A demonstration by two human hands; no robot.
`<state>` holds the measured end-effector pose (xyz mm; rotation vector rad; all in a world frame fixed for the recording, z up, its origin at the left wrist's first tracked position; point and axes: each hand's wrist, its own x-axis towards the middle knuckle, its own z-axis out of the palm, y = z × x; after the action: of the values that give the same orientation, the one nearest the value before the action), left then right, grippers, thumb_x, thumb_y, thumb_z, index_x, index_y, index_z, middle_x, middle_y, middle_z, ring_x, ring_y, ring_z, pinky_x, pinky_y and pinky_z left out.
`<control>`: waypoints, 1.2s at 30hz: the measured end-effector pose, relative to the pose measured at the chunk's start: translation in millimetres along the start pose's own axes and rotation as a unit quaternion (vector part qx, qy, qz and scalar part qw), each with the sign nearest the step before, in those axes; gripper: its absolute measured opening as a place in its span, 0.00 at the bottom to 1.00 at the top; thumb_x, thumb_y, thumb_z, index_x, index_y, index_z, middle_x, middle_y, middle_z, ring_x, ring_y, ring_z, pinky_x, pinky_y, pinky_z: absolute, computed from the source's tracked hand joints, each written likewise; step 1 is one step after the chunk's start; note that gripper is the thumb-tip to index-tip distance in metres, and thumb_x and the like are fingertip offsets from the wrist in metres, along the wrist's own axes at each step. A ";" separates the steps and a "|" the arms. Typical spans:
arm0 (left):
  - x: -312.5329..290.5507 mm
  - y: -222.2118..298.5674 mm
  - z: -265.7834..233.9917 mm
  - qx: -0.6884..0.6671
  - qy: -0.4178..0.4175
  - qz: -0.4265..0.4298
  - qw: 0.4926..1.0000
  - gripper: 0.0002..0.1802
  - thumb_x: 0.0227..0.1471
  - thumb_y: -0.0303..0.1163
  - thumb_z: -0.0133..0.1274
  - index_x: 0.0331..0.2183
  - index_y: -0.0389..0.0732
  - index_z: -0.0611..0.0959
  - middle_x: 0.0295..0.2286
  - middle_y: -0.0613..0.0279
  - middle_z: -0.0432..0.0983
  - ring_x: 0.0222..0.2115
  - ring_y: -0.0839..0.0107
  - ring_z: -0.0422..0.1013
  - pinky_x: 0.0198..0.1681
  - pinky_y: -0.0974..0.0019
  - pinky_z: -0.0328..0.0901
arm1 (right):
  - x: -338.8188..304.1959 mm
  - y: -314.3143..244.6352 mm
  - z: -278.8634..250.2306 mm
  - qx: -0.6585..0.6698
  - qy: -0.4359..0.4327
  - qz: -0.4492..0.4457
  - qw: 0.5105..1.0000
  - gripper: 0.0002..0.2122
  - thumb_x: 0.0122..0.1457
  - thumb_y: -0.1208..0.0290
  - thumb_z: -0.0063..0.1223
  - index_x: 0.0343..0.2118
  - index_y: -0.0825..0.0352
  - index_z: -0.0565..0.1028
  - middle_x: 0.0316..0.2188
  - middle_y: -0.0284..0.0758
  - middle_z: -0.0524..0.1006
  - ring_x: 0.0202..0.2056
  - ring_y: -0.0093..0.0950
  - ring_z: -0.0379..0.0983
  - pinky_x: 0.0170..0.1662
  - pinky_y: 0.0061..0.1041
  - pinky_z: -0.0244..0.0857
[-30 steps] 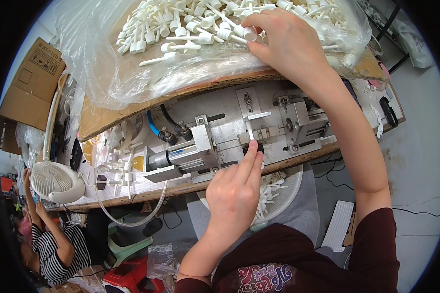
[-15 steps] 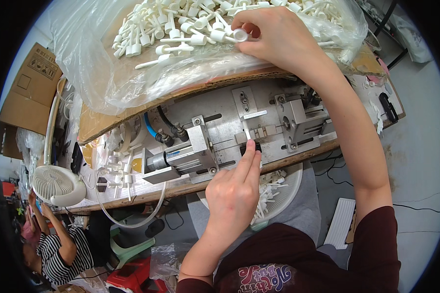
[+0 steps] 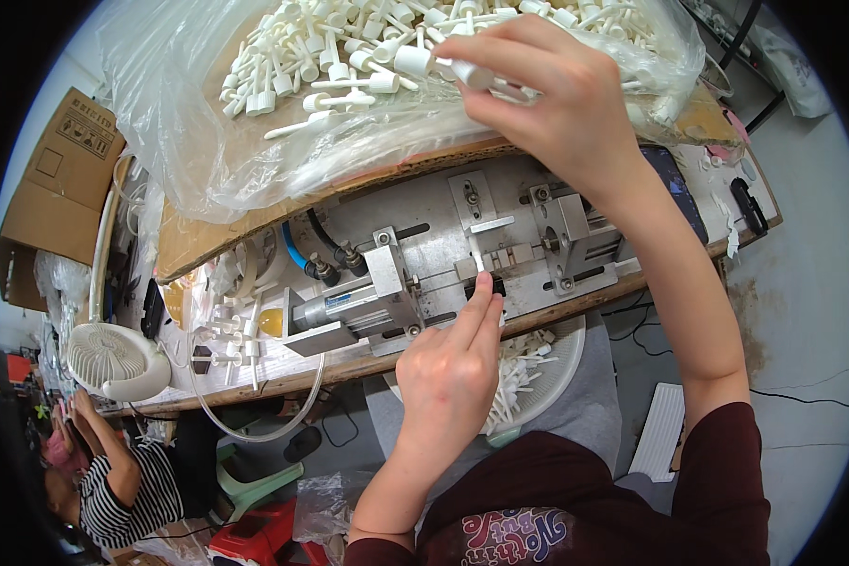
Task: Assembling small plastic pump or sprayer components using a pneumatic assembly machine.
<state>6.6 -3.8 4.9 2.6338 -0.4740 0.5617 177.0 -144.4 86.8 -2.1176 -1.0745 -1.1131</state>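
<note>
My left hand [image 3: 451, 373] reaches up from the lower edge, index and middle fingers stretched out, other fingers curled under. Its fingertips touch the lower end of a thin white plastic stem [image 3: 478, 257] at the middle of a metal clamping machine [image 3: 387, 283]. At the top, my right hand [image 3: 547, 99] is closed on a white plastic cap with a stem [image 3: 472, 75], pinched between thumb and fingers. It hangs over a heap of similar white capped stems [image 3: 302, 47] on clear plastic sheeting [image 3: 189, 123]. The curled fingers partly hide the held piece.
A cardboard edge [image 3: 283, 217] overhangs the machine's far side. Below the bench, a white basket [image 3: 568, 363] holds more white pieces at my lap. At left are a white fan [image 3: 118, 361] and a clear hose [image 3: 255, 436]; a dark phone [image 3: 674, 189] lies beyond my right forearm.
My right hand has turned and shifted slightly right, and the cap in it has turned with it. The phone shows beside my forearm now. My left hand stays on the stem.
</note>
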 end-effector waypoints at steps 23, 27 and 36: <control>-12.2 3.8 -24.6 -0.458 0.029 -0.161 0.874 0.22 0.42 0.14 0.62 0.44 0.32 0.82 0.46 0.49 0.73 0.43 0.64 0.75 0.44 0.67 0.74 | -113.9 -84.7 -64.6 0.223 -0.020 0.178 0.958 0.15 0.45 0.83 0.63 0.39 0.66 0.82 0.39 0.37 0.78 0.37 0.32 0.74 0.39 0.26 0.68; -11.3 4.0 -7.4 -0.280 0.060 -0.084 0.954 0.25 0.40 0.15 0.63 0.45 0.33 0.82 0.48 0.49 0.73 0.43 0.63 0.76 0.43 0.68 0.74 | -122.3 -79.7 -67.1 0.201 0.005 0.189 0.961 0.15 0.45 0.83 0.64 0.39 0.68 0.81 0.39 0.38 0.78 0.37 0.32 0.74 0.40 0.27 0.68; -6.8 2.4 19.5 -0.047 0.068 -0.002 0.997 0.18 0.39 0.25 0.65 0.38 0.40 0.85 0.45 0.58 0.78 0.31 0.68 0.77 0.31 0.68 0.69 | -131.9 -81.7 -61.7 0.172 0.014 0.198 0.965 0.15 0.45 0.82 0.65 0.39 0.67 0.81 0.39 0.38 0.79 0.36 0.32 0.73 0.39 0.28 0.67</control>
<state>5.9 -13.0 -13.7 2.4872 -0.4425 0.6953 36.2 -197.6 14.5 -1.9167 -0.7234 -0.7054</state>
